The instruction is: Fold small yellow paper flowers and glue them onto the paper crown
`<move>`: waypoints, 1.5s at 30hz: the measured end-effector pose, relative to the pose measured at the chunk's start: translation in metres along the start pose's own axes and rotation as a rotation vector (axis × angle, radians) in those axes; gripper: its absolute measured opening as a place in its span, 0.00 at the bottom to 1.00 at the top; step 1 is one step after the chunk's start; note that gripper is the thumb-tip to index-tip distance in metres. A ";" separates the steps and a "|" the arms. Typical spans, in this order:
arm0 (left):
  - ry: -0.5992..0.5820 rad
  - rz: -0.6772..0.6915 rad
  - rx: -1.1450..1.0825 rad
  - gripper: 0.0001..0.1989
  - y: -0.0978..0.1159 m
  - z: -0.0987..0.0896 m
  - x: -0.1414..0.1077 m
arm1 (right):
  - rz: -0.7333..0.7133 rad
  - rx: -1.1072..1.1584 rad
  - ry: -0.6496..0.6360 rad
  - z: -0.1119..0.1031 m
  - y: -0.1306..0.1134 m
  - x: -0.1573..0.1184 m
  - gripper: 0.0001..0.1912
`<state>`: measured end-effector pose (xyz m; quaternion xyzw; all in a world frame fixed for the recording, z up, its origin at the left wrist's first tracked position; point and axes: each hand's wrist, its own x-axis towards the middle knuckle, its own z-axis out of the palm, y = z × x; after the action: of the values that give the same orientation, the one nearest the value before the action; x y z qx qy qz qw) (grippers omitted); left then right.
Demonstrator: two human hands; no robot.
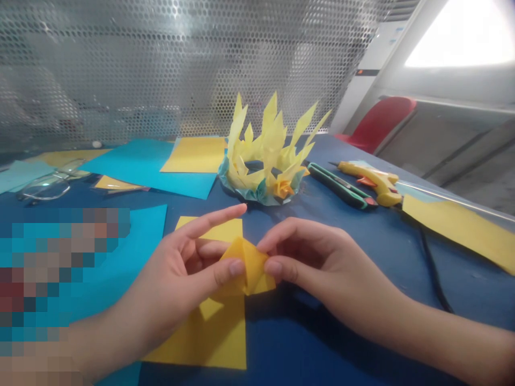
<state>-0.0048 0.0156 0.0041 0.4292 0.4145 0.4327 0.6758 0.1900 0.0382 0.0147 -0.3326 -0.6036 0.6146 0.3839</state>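
Note:
Between my two hands is a small folded piece of yellow paper (pixel 252 261), held just above the table. My left hand (pixel 189 262) pinches its left side, thumb flat on the front, with the index finger stretched out free above. On the right edge, my right hand (pixel 309 254) grips the paper between thumb and fingertips. Underneath lies a flat yellow paper sheet (pixel 217 343), partly covered by my left hand. Beyond my hands stands a paper crown (pixel 265 155) with pale yellow spikes, a blue-green crumpled base and an orange paper flower.
Blue paper sheets (pixel 148 161) and a yellow sheet (pixel 195 155) lie at the back left, near eyeglasses (pixel 48 185). A green utility knife (pixel 340 185), yellow glue gun (pixel 372 182) and yellow paper (pixel 458 225) lie right. Behind is a perforated metal panel (pixel 161 69); a red chair (pixel 380 126) stands beyond.

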 end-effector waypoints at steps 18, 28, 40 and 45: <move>0.130 -0.050 0.165 0.32 0.005 0.012 -0.004 | -0.111 -0.246 0.043 0.001 0.001 -0.005 0.03; 0.014 0.008 0.233 0.27 -0.005 0.006 -0.004 | 0.004 -0.062 0.014 0.004 0.003 -0.005 0.10; 0.083 0.083 0.447 0.21 -0.005 0.010 -0.006 | 0.227 -0.188 0.012 0.000 0.003 -0.005 0.08; 0.046 0.075 0.410 0.23 -0.007 0.010 -0.009 | 0.250 -0.205 0.045 0.001 0.001 -0.005 0.06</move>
<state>0.0035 0.0030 0.0021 0.5629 0.4930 0.3740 0.5480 0.1911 0.0335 0.0136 -0.4565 -0.6081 0.5851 0.2819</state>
